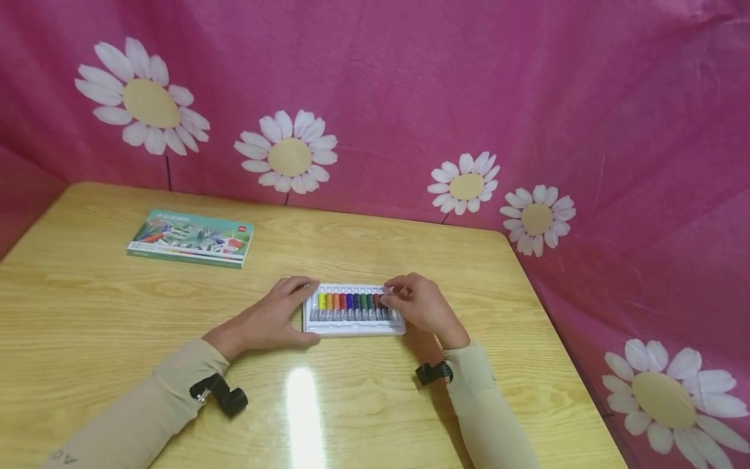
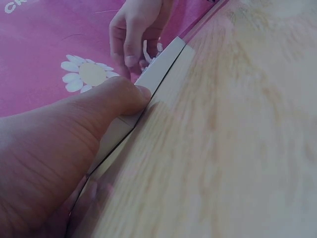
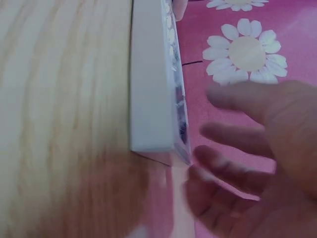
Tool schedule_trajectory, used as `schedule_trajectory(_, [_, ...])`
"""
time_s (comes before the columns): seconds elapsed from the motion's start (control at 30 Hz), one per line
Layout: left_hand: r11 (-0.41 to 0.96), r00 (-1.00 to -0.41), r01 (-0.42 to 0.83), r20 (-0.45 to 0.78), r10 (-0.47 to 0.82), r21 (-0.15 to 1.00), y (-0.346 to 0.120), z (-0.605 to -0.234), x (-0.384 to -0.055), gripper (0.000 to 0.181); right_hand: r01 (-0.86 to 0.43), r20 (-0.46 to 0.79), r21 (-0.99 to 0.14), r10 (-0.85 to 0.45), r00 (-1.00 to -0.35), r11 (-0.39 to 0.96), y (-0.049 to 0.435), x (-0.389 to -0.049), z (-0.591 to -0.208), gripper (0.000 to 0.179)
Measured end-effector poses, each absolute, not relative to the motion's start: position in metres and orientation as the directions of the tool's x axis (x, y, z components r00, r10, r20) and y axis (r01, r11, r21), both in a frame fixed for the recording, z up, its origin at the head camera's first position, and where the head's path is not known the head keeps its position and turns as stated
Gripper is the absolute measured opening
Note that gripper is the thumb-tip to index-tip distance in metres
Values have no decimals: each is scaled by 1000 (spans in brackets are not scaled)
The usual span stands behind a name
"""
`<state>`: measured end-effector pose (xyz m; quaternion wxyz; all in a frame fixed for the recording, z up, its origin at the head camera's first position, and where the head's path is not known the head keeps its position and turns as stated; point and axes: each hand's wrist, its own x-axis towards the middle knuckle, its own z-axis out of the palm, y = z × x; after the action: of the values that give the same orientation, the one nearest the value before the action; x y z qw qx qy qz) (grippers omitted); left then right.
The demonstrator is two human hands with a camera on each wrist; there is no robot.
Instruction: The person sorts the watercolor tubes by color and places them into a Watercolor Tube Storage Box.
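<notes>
A shallow white tray (image 1: pixel 354 330) lies on the wooden table with a row of several small paint tubes (image 1: pixel 351 306) in it, from yellow through red and blue to green and brown. My left hand (image 1: pixel 269 320) holds the tray's left end, thumb at the front corner and fingers at the back. In the left wrist view its thumb (image 2: pixel 126 96) presses on the tray's side wall (image 2: pixel 166 59). Over the tray's right end is my right hand (image 1: pixel 426 309), its fingertips close to the last tubes. The right wrist view shows that hand's fingers (image 3: pixel 237 168) blurred and spread, nothing between them.
A flat green box (image 1: pixel 190 238) with a plant picture lies at the back left of the table (image 1: pixel 363 404). Behind and to the right hangs a pink cloth (image 1: pixel 381 85) with large white daisies. Each sleeve carries a small black wrist camera (image 1: pixel 225 394).
</notes>
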<state>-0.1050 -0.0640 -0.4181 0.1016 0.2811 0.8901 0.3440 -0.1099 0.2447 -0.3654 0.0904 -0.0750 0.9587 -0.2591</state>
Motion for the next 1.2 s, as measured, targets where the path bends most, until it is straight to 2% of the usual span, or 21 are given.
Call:
schedule_trajectory(0.2, [607,-823,432,16,567,667,-64,-418,-105,106,-196,-180,-507,-326,-928,839,246,-108,-371,89])
schedule_trajectory(0.47, [602,-819,439,22,573,667,-64,-418,-105,106,-242,-230,-488,-391,-891,838,241,-105,-375,117])
schedule_trajectory(0.7, [604,-820,431,11,572,670,-64,-418,-106,107,-263,-246,-438,-396,-884,860,239,-106,-378,114])
schedule_trajectory(0.93, [587,-821,412,4,571,697,-67,-417,-107,109,-214,-234,-422,-334,-913,881,237,-105,-376,110])
schedule_trajectory(1.2, [575,-807,394,-30,590,717,-67,-414,-109,111,-217,-250,-384,-327,-912,898,238,-104,-374,111])
